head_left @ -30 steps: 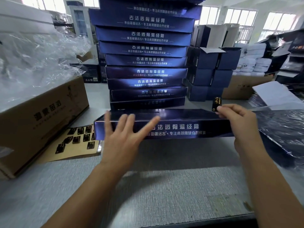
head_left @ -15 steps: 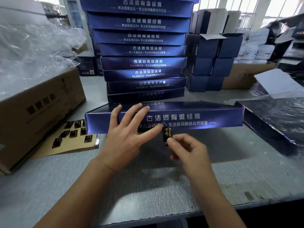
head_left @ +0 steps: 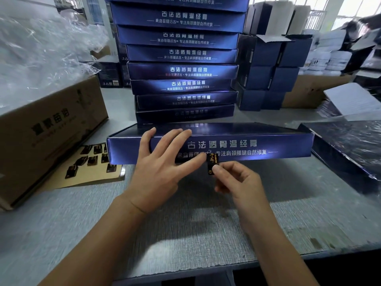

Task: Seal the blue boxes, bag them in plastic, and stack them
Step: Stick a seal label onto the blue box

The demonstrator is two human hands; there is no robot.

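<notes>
While blue boxes (head_left: 181, 54) crowd grey table (head_left: 185, 223), windows (head_left: 358, 9) bright.

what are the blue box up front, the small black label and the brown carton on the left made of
Blue box: printed paperboard, it seems, glossy coated; sharp folded edges, sheen along the top.
Black label: probably a glossy paper or film sticker with gold print; too small to be sure.
Brown carton: matte cardboard, plain kraft face.

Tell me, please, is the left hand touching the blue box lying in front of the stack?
Touching. The head view shows the left hand with straight fingers flat against the front of the blue box.
</notes>
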